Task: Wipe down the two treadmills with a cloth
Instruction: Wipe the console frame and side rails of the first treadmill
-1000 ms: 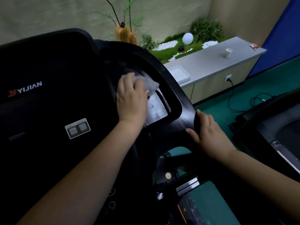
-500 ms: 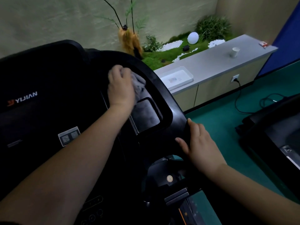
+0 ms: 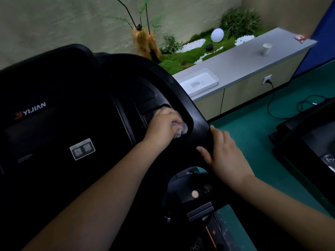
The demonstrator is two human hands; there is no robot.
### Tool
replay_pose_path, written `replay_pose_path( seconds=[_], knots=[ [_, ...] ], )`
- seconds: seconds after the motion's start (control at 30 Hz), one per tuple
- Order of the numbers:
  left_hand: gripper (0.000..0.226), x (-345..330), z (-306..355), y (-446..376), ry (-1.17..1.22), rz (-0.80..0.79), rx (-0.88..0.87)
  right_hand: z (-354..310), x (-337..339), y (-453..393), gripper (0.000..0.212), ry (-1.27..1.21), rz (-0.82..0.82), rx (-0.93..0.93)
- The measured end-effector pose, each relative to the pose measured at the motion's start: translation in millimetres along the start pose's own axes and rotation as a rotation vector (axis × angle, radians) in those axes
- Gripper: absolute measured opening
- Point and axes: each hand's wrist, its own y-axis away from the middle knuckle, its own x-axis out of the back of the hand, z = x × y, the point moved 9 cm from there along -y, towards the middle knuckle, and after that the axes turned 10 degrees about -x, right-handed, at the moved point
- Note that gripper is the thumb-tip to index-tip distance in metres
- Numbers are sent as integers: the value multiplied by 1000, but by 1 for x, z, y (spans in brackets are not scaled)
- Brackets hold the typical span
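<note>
Under the curled fingers of the left hand [image 3: 164, 125] a grey cloth [image 3: 180, 129] is bunched and pressed into the recessed tray of the near treadmill's console [image 3: 76, 98], its frayed edge poking out at the hand's 4 o'clock. The right hand [image 3: 225, 154] lies with fingers closed over the console's black outer rim [image 3: 194, 113], thumb spread along the inner side, just at 4 o'clock of the cloth hand. That raised rim stands between the two hands and walls in the tray. At 1 o'clock beyond the rim sits a grey counter [image 3: 244, 64] carrying a white tray [image 3: 199, 82] and a paper cup [image 3: 266, 48], with a mossy planter [image 3: 181, 57] behind. At 3 o'clock the second treadmill [image 3: 308, 142] stands on the green floor, well apart, a black cable [image 3: 272, 105] running toward it from a wall socket. Half a second ago the cloth hand was higher, near the tray's top corner; it has since slid down to the lower end, while the right hand has kept its hold on the rim.
</note>
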Motion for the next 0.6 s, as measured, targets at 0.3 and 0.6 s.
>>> replay_pose_path(
  seconds=[0.3,0.6],
  knots=[
    [18,-5,-12,35,-198,-494,212,1,1,1,72,-12,21,-5],
    [43,59,8,4,-464,79,8,2,2,1,71,-32,14,-10]
  ],
)
